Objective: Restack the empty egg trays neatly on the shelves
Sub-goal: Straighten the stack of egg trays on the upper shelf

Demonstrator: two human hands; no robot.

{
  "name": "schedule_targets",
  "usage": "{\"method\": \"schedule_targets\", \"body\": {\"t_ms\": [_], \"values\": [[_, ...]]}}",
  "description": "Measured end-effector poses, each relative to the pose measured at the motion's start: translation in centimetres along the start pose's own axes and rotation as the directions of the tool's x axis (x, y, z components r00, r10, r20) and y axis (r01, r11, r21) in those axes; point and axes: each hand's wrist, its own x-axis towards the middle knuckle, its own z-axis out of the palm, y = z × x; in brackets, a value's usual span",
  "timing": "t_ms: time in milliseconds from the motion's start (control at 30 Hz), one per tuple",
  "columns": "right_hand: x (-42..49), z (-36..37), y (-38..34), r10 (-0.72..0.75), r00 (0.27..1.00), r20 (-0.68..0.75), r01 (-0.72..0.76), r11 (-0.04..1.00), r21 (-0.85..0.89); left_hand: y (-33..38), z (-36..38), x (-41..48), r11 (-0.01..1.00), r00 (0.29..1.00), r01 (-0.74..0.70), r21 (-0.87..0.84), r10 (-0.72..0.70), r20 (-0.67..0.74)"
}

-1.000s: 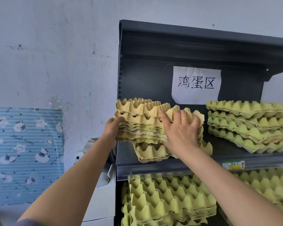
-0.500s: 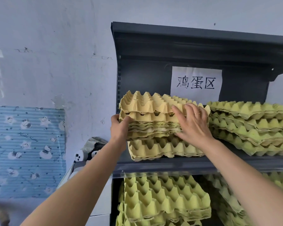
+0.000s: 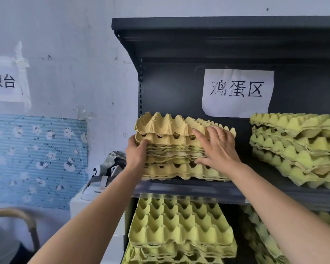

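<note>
The left stack of egg trays [image 3: 179,149] sits at the left end of the upper shelf [image 3: 179,188], with the right stack [image 3: 297,149] apart to its right. A paper sign [image 3: 236,92] hangs behind, between them. The lower trays [image 3: 179,225] lie underneath the shelf.

One wide-angle camera, worn on the head, faces the dark shelf unit [image 3: 198,29] head-on at close range, centred near the upper shelf's [image 3: 189,189] left front corner; pale wall [image 3: 65,35] fills the left.
</note>
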Motion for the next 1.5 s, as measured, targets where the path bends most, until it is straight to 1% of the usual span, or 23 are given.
{"method": "schedule_targets", "body": {"t_ms": [33, 167, 300, 333, 400, 533, 567, 600, 667, 733, 767, 833, 900, 933, 967, 1000, 1067, 1167, 1267, 1333, 1367, 1433, 1500], "values": [[0.1, -0.1, 0.0, -0.006, 1.000, 0.013, 0.006, 1.000, -0.001, 0.3, 0.1, -0.2, 1.000, 1.000, -0.011, -0.003, 0.011, -0.026], [0.0, 0.1, -0.3, -0.008, 1.000, 0.007, 0.008, 1.000, -0.009, 0.0, 0.6, -0.6, 0.990, 0.992, -0.075, 0.117, 0.086, -0.090], [-0.5, 0.2, -0.4, 0.003, 1.000, -0.002, -0.003, 1.000, 0.017, -0.6, 1.6, -1.8, 0.974, 0.983, -0.082, 0.213, 0.114, -0.142], [-0.5, 0.0, -0.3, -0.010, 1.000, -0.008, 0.010, 1.000, 0.026, -0.5, 2.0, -2.4, 0.956, 0.978, -0.098, 0.276, 0.144, -0.154], [-0.4, -0.3, -0.1, -0.026, 1.000, -0.007, 0.027, 0.998, 0.055, -0.4, 2.6, -3.5, 0.888, 0.954, -0.150, 0.434, 0.245, -0.172], [-0.3, -0.9, 0.1, -0.043, 0.999, 0.014, 0.041, 0.996, 0.083, 0.2, 3.4, -5.0, 0.762, 0.903, -0.287, 0.580, 0.417, -0.100], [-0.3, -0.9, 0.3, -0.047, 0.999, 0.012, 0.045, 0.995, 0.093, 0.3, 3.4, -5.1, 0.709, 0.883, -0.328, 0.624, 0.465, -0.064], [-0.2, -1.0, 0.5, -0.047, 0.999, -0.004, 0.047, 0.993, 0.105, 0.4, 3.4, -5.1, 0.633, 0.854, -0.377, 0.676, 0.520, -0.011], [0.0, -1.3, 1.2, -0.008, 0.999, -0.047, 0.014, 0.992, 0.126, 0.9, 3.3, -4.7, 0.426, 0.782, -0.467, 0.775, 0.608, 0.137], [0.3, -1.8, 2.2, 0.081, 0.996, -0.040, -0.075, 0.986, 0.152, 1.6, 3.2, -3.8, 0.225, 0.734, -0.504, 0.834, 0.620, 0.277], [0.7, -1.9, 2.8, 0.134, 0.991, -0.004, -0.131, 0.977, 0.169, 2.0, 3.2, -3.1, 0.143, 0.722, -0.511, 0.848, 0.606, 0.333], [1.2, -1.7, 3.8, 0.228, 0.967, 0.113, -0.249, 0.938, 0.239, 2.7, 2.9, -1.8, 0.035, 0.724, -0.512, 0.858, 0.555, 0.410], [1.5, -1.5, 4.5, 0.276, 0.922, 0.273, -0.368, 0.844, 0.390, 3.0, 2.7, -1.0, -0.018, 0.742, -0.510, 0.860, 0.498, 0.450], [1.4, -1.4, 4.5, 0.281, 0.904, 0.321, -0.408, 0.791, 0.456, 2.9, 2.6, -0.8, -0.053, 0.740, -0.509, 0.859, 0.482, 0.469], [1.3, -1.3, 4.3, 0.287, 0.900, 0.327, -0.420, 0.770, 0.480, 2.7, 2.6, -0.7, -0.090, 0.733, -0.509, 0.856, 0.477, 0.486], [1.3, -1.4, 4.0, 0.295, 0.905, 0.305, -0.412, 0.787, 0.460, 2.5, 2.5, -0.6, -0.112, 0.723, -0.508, 0.854, 0.482, 0.494], [1.3, -2.1, 3.2, 0.297, 0.918, 0.264, -0.382, 0.842, 0.381, 2.4, 2.0, -0.2, -0.110, 0.715, -0.507, 0.855, 0.500, 0.489], [1.4, -3.1, 1.9, 0.308, 0.921, 0.237, -0.365, 0.897, 0.250, 2.8, 0.5, 1.0, -0.117, 0.696, -0.526, 0.842, 0.510, 0.506], [1.2, -3.8, 0.9, 0.355, 0.913, 0.203, -0.381, 0.919, 0.106, 3.5, -0.2, 1.7, -0.183, 0.653, -0.556, 0.811, 0.508, 0.562], [1.7, -4.0, 0.7, 0.356, 0.915, 0.192, -0.372, 0.927, 0.051, 3.9, -0.1, 2.2, -0.190, 0.626, -0.598, 0.778, 0.495, 0.602], [2.1, -4.0, 0.5, 0.338, 0.923, 0.182, -0.352, 0.934, 0.052, 4.0, 0.0, 2.4, -0.160, 0.623, -0.623, 0.765, 0.489, 0.610], [2.7, -3.9, -0.1, 0.281, 0.943, 0.180, -0.304, 0.945, 0.123, 3.8, 0.1, 2.7, -0.093, 0.627, -0.652, 0.753, 0.491, 0.604], [2.8, -3.5, -0.8, 0.231, 0.953, 0.194, -0.263, 0.952, 0.157, 3.3, 0.0, 2.8, -0.082, 0.637, -0.642, 0.762, 0.497, 0.590]]}}
